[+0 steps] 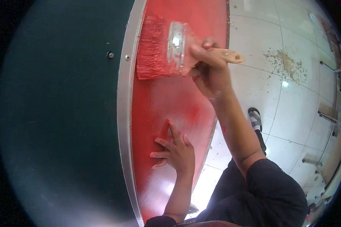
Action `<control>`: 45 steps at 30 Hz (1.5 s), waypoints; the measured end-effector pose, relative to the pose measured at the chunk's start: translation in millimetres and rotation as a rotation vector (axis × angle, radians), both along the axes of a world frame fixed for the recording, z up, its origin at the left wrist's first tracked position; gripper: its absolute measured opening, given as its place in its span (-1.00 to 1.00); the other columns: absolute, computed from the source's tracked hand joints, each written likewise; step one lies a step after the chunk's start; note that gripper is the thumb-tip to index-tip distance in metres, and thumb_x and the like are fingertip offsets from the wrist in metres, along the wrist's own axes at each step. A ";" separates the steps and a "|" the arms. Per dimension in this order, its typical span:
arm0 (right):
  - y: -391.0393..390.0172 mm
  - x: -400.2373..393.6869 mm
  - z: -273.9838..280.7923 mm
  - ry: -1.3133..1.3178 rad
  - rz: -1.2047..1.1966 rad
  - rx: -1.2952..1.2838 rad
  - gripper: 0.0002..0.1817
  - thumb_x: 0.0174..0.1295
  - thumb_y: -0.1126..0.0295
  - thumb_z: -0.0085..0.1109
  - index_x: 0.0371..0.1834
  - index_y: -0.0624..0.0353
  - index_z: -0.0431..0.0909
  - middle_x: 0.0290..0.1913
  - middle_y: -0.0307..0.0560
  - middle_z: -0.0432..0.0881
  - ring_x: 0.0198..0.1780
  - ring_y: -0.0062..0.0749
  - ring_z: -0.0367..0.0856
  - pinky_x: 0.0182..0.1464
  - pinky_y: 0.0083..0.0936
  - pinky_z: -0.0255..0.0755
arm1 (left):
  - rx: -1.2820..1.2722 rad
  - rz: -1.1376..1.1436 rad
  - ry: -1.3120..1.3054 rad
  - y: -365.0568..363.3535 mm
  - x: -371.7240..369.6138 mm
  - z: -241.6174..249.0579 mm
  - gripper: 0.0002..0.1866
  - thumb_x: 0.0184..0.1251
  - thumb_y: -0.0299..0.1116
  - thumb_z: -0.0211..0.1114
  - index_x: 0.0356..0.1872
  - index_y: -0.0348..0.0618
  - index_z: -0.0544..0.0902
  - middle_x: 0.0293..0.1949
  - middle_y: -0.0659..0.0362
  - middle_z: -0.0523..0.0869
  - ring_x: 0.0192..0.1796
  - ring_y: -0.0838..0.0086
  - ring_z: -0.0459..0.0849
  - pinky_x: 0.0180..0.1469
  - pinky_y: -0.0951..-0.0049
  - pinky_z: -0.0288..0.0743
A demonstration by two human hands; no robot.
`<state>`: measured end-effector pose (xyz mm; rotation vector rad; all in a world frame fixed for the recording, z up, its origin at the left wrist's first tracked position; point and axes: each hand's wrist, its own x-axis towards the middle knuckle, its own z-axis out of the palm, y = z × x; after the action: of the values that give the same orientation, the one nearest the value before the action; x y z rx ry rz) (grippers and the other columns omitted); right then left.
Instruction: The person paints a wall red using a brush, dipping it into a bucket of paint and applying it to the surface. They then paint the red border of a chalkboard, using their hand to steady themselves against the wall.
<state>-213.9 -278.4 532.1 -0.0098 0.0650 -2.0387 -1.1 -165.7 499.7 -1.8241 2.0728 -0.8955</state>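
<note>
My right hand (pixel 212 68) is closed around the wooden handle of a wide paintbrush (pixel 176 45). Red paint covers its bristles, which lie against the red board (pixel 166 94) right beside a metal strip (pixel 125 87). Paint also coats part of the silvery ferrule. Lower down, my left hand (pixel 178 151) has its fingers spread over the wet, glossy red surface. Red paint marks its fingertips, and nothing is in it.
A dark green board (pixel 64 113) fills the left side, with a small round fitting (pixel 110 55) near the strip. On the right lies a tiled floor (pixel 246 90) with a flaked brown patch (pixel 286 66). Metal-legged furniture (pixel 331 117) lines the far right. My sandalled foot (pixel 255 117) rests on the tiles.
</note>
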 end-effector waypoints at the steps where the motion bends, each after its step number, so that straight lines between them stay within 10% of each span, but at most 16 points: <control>1: -2.3 2.6 -0.6 -0.008 0.016 0.018 -0.75 0.21 0.57 0.20 -0.22 -0.03 0.34 -0.29 -0.14 0.60 -0.31 -0.42 0.70 -0.45 -0.56 0.61 | -0.003 -0.016 0.000 0.1 -0.1 0.1 -0.03 0.21 0.10 0.29 0.53 0.54 -0.16 0.44 -0.28 -0.65 0.28 -0.71 -0.69 -0.13 -0.86 -0.53; 19: 7.0 17.5 11.2 -0.117 -0.010 -0.113 -0.76 0.24 0.59 0.15 -0.21 0.02 0.30 -0.25 -0.08 0.59 -0.24 -0.34 0.72 -0.32 -0.41 0.76 | -0.041 -0.071 -0.055 -1.6 -0.2 1.4 -0.07 0.08 0.13 0.36 0.50 0.44 0.11 0.45 -0.36 -0.55 0.31 -0.66 -0.70 -0.07 -0.76 -0.72; 22: 13.2 24.4 6.8 -0.077 0.002 -0.020 -0.74 0.21 0.58 0.18 -0.21 0.02 0.31 -0.25 -0.09 0.59 -0.28 -0.36 0.72 -0.36 -0.45 0.74 | 0.032 0.025 0.041 2.2 -6.9 5.4 -0.07 0.22 0.09 0.29 0.52 0.56 -0.12 0.46 -0.37 -0.48 0.29 -0.80 -0.49 -0.10 -0.87 -0.39; 28: 58.6 29.8 -108.8 -0.036 0.054 0.502 -0.69 0.12 0.57 0.26 -0.24 -0.02 0.31 -0.29 -0.17 0.58 -0.36 -0.43 0.66 -0.46 -0.55 0.63 | -0.064 -0.098 -0.063 -1.6 3.4 -0.4 -0.03 0.03 0.13 0.39 0.50 0.50 0.09 0.46 -0.34 -0.54 0.33 -0.65 -0.67 -0.06 -0.78 -0.68; 38: 31.5 0.4 -16.2 0.062 -0.084 0.151 -0.78 0.27 0.54 0.14 -0.23 -0.09 0.32 -0.25 -0.16 0.59 -0.42 -0.45 0.62 -0.50 -0.57 0.56 | 0.002 -0.023 0.035 0.4 -3.1 3.6 -0.02 0.17 0.09 0.34 0.52 0.57 -0.13 0.46 -0.31 -0.56 0.31 -0.76 -0.52 -0.10 -0.88 -0.38; 45: 51.9 22.6 -169.2 0.021 -0.025 0.546 -0.67 0.10 0.58 0.29 -0.22 0.00 0.33 -0.35 -0.18 0.55 -0.39 -0.46 0.63 -0.47 -0.53 0.54 | 0.000 -0.021 -0.019 -0.5 -1.5 2.2 -0.05 0.08 0.19 0.35 0.51 0.54 0.03 0.45 -0.34 -0.59 0.30 -0.72 -0.64 -0.15 -0.86 -0.51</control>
<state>-191.3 -226.5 362.9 0.3127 0.6335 -1.9859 -2.5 -166.1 501.9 -1.7900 2.0836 -0.9145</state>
